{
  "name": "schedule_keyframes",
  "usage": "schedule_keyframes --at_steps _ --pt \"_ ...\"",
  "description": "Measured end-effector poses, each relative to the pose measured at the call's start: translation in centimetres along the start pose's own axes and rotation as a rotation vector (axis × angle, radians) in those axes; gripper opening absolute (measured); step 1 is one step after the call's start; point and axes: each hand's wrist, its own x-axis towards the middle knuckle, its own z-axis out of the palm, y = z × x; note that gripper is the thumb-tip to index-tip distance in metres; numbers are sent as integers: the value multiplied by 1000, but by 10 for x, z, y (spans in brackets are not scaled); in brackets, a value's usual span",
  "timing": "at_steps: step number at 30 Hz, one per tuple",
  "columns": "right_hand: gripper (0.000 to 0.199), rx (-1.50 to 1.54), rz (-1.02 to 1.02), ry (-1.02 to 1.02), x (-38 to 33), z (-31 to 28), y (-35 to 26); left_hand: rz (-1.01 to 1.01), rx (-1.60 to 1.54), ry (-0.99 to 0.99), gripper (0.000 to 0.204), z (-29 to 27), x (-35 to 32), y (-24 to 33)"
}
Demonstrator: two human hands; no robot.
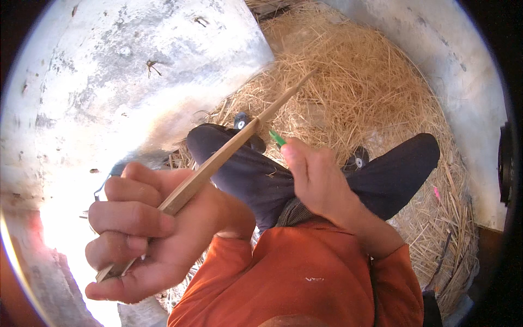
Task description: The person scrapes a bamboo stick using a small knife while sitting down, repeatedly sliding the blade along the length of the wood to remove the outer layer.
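Note:
My left hand (150, 234) is raised close to the camera with its fingers curled round a long, pale wooden stick (223, 155). The stick slants up and to the right across my lap and narrows to a thin point at its far end. Its lower end shows below my left fingers. Over my lap, my right hand (321, 177) is closed on a small green object (278, 138). Only the green end sticks out past the thumb, beside the stick and seemingly apart from it; the rest is hidden in the grip, so its kind cannot be told.
My bent legs in dark trousers (395, 177) are spread below my hands. Straw and wood shavings (359, 82) cover the floor. A pale, weathered slab (190, 43) stands at left, a curved pale wall (463, 87) at right. A pink scrap (437, 193) lies in the straw.

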Motion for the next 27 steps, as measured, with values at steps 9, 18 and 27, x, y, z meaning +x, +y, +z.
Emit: schedule_keyframes --at_steps 9,18,27 --pt "35 -175 15 -6 0 -6 9 56 -56 -185 45 -21 -3 -10" --pt "37 -363 44 99 8 -9 43 31 -120 -97 47 -15 -7 -12" --pt "34 -250 187 27 14 -5 69 13 -195 -87 51 -18 -3 -5"
